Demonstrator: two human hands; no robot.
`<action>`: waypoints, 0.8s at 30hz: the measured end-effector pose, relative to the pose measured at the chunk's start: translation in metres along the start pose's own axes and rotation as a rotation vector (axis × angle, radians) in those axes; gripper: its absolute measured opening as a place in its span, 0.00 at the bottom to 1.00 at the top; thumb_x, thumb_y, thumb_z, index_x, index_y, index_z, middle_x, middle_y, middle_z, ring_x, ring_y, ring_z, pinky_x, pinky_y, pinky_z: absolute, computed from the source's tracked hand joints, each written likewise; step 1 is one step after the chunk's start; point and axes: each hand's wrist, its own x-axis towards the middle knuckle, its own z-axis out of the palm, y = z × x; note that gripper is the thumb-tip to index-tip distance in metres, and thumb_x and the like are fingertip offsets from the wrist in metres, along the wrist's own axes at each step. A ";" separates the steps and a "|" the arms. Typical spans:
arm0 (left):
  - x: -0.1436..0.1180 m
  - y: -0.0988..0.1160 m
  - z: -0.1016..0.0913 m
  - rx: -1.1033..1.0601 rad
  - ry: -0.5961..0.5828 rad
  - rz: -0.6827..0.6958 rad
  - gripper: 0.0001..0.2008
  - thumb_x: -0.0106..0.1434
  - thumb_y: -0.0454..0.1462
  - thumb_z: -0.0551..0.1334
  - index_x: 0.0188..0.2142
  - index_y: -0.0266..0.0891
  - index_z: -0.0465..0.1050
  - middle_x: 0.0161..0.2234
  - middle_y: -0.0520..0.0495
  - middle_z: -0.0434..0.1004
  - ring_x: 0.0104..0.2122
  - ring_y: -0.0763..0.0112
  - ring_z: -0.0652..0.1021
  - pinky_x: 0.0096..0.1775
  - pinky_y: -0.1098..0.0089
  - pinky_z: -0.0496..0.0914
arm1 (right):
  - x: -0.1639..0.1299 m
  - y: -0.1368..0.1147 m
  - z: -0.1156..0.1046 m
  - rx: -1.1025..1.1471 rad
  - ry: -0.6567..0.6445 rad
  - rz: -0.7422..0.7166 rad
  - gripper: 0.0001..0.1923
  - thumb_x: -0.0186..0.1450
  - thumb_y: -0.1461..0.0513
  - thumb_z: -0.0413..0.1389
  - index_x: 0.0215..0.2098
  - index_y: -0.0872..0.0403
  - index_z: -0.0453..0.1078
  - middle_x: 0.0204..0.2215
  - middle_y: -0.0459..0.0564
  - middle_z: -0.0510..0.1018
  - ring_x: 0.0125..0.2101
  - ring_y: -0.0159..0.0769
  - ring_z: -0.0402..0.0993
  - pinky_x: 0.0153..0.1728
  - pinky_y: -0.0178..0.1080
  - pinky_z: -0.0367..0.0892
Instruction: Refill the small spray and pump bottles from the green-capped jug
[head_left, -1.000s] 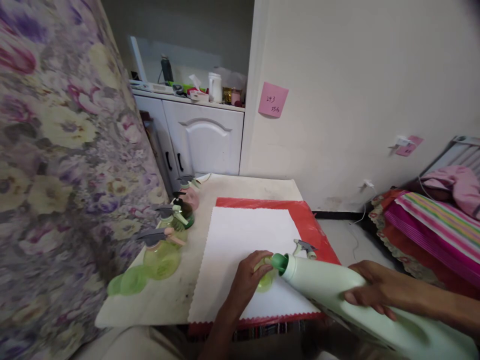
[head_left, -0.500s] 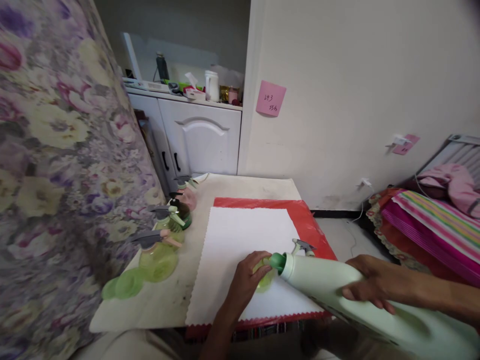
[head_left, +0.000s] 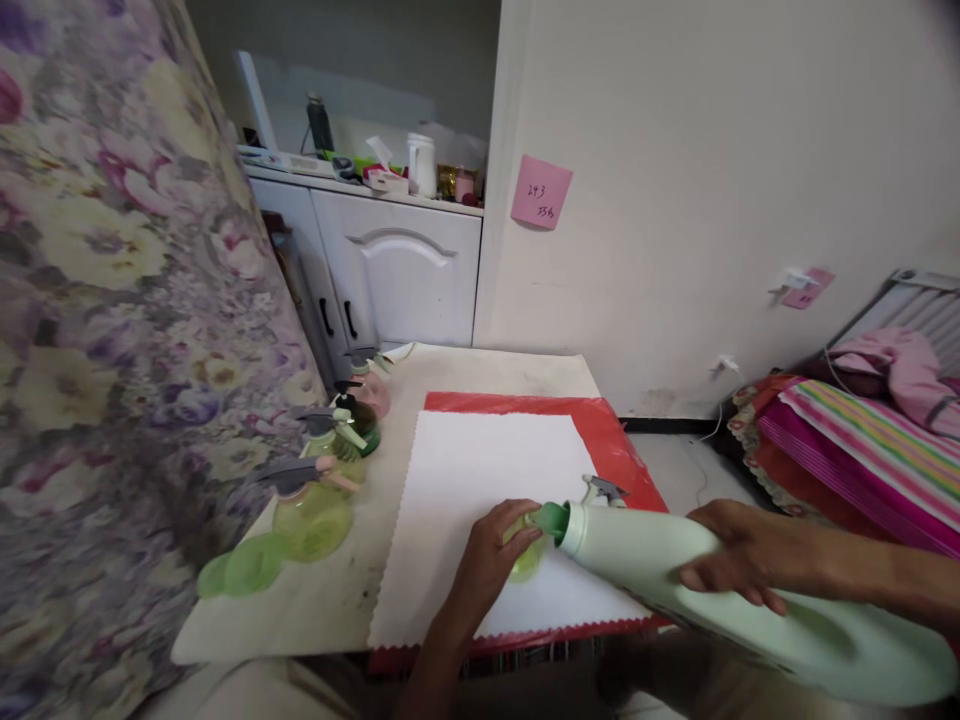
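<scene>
Our right hand has its fingers wrapped over a big pale green jug, tipped nearly flat with its green neck meeting the mouth of a small yellow-green bottle. Our left hand clenches around that small bottle, which stands on the white cloth near the front edge of the worktop. The cloth lies on a red sheet. A loose sprayer head lies just behind the jug neck. Along the left edge of the worktop stand more spray bottles, with two green caps near the front left corner. We judge the main risk is spilling: the jug is heavy and held by one hand, the small mouth is narrow, so a bit too much tilt or a slip of the neck could flood the cloth. The small bottle could also tip if the left grip loosens. Against the earlier frames little differs: both hands keep the same grip, and the jug neck and left hand sit slightly further left and lower in view, mostly from the head camera shifting.
</scene>
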 end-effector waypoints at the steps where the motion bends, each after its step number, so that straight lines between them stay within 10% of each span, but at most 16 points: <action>1: 0.000 0.000 0.000 -0.003 -0.001 0.002 0.12 0.62 0.40 0.60 0.45 0.44 0.75 0.44 0.47 0.78 0.46 0.63 0.76 0.49 0.66 0.66 | -0.001 -0.001 0.000 0.001 0.002 0.010 0.19 0.57 0.49 0.59 0.28 0.57 0.65 0.15 0.38 0.61 0.16 0.24 0.58 0.15 0.25 0.57; 24: 0.000 0.000 0.001 -0.011 0.006 -0.016 0.12 0.61 0.40 0.61 0.44 0.42 0.76 0.44 0.46 0.79 0.46 0.62 0.76 0.50 0.65 0.66 | -0.004 0.000 -0.003 -0.095 0.055 0.059 0.25 0.56 0.44 0.58 0.37 0.57 0.71 0.19 0.43 0.68 0.19 0.27 0.64 0.17 0.27 0.60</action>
